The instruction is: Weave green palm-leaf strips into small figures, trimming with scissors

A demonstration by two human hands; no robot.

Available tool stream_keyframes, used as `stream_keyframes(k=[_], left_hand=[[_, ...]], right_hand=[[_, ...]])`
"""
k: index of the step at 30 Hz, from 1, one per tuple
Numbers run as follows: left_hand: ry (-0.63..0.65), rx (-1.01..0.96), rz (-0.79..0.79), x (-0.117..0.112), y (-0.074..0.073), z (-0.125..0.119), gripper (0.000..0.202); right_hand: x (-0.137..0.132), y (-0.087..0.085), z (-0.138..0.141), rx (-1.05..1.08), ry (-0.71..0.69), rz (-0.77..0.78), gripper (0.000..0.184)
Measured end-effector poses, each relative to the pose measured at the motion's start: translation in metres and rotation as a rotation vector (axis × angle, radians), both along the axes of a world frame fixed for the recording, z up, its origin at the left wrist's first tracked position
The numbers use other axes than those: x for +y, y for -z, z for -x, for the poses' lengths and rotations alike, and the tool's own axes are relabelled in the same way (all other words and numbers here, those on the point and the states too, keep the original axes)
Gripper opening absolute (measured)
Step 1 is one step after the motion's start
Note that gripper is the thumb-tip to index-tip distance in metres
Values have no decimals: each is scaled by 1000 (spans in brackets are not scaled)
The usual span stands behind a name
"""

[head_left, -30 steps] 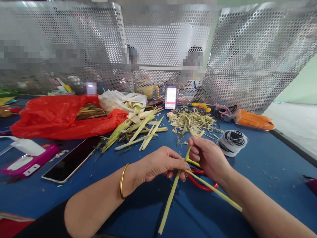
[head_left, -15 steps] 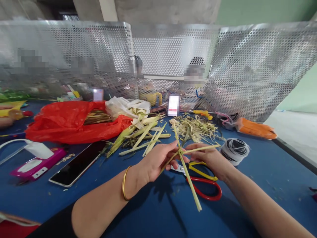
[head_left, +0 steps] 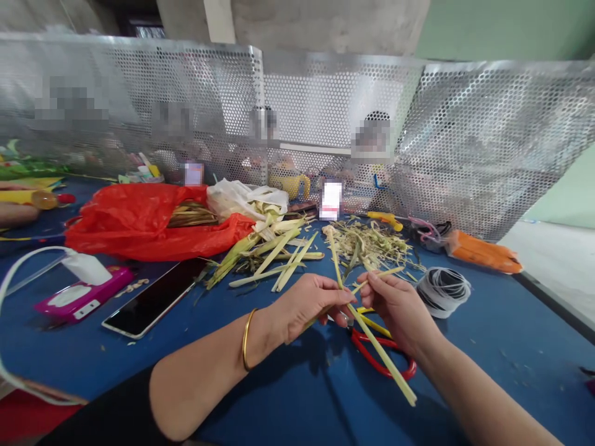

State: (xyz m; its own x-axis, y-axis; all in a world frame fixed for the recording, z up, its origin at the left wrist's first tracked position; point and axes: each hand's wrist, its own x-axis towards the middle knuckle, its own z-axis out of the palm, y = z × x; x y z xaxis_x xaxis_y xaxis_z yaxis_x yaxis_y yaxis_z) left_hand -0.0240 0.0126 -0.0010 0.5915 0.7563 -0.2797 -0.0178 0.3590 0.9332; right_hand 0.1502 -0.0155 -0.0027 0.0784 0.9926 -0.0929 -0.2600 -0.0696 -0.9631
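Leaf strips (head_left: 383, 359), pale green and narrow, cross between our two hands, held up above the blue table (head_left: 274, 402). With the left hand (head_left: 320, 303) we pinch the crossing between thumb and fingers; one long strip passes through there, its far end pointing away from us and its near end slanting free toward the lower right. With the right hand (head_left: 390, 300) we grip another strip between thumb and forefinger — its tip pokes out past them to the right. Whether the crossing is knotted we cannot tell, since the left fingers cover it.

We wear a gold bangle (head_left: 247, 341) on the left wrist. Below our hands lie scissors (head_left: 408, 371) with one red and one yellow handle, their blades mostly hidden. Just right of our right hand stands a spool of line (head_left: 444, 294), and beyond both hands we see a heap of scraps (head_left: 379, 248). Loose leaf pieces (head_left: 279, 254) lie to its left, beside a red plastic bag (head_left: 130, 217). Nearer us on that side, a dark-screened phone (head_left: 155, 300) lies flat near a magenta power strip (head_left: 88, 310). At the back — before a perforated metal screen (head_left: 316, 80) — a lit phone (head_left: 330, 201) stands upright.
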Motion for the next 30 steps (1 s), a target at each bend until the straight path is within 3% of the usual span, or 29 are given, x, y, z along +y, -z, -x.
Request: stream_keyframes(k=[5,9,18,30], left_hand=[[-199,-238,9,5,-4,1,22],[-210,-376,26,7,0,-1,13],[-117,-290,51,-6,7,-12,15],[-308,-286,97,-7,7,-14,6]], right_hand=[[4,4,-7,-149,-84,105,33],[-6,11,10,-358,-258,19,34],[-16,23,40,-332,-159,-8,45],[-24,19,39,-424,-239,-64,44]])
